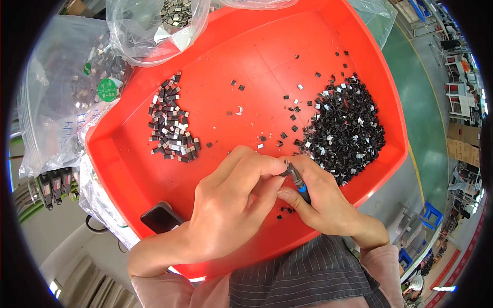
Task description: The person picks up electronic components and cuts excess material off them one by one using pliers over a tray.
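Over the near part of a red tray (pixel 246 92), my two hands meet. My left hand (pixel 226 197) is closed, thumb and forefinger pinching a small dark part whose exact kind is mostly hidden by the fingers. My right hand (pixel 326 197) is wrapped round small nippers (pixel 302 189) with a blue-and-black handle, their metal jaws at the left fingertips. To the left lies a pile of small black connectors with metal ends (pixel 173 123). A larger heap of black and white scraps (pixel 349 128) fills the tray's right side.
A black phone-like device (pixel 160 218) lies in the tray's near left corner. Clear plastic bags of small metal-ended parts (pixel 177 13) lean over the far left rim, beside another bag (pixel 61 87). Blue stools (pixel 431 215) stand on the floor at right.
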